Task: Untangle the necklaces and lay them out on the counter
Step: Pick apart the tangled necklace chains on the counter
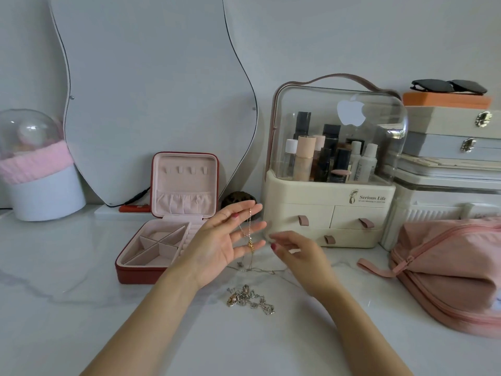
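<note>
My left hand (219,241) is raised over the white marble counter (81,294), palm towards me and fingers spread. Its thumb and forefinger pinch a thin gold necklace (250,234), which hangs down across the fingers to a small gold clasp. The chain's lower part trails onto the counter as a fine strand (257,269). My right hand (295,253) hovers just right of the hanging chain, slightly blurred, with its fingers loosely curled; I see nothing held in it. A tangled heap of silver chains with pinkish beads (249,299) lies on the counter in front of both hands.
An open red jewellery box (165,240) with a pink lining stands at the left. A cream cosmetics organiser (330,207) with drawers is behind the right hand. A pink zip pouch (450,270) lies at the right. A mirror (146,99) leans on the wall.
</note>
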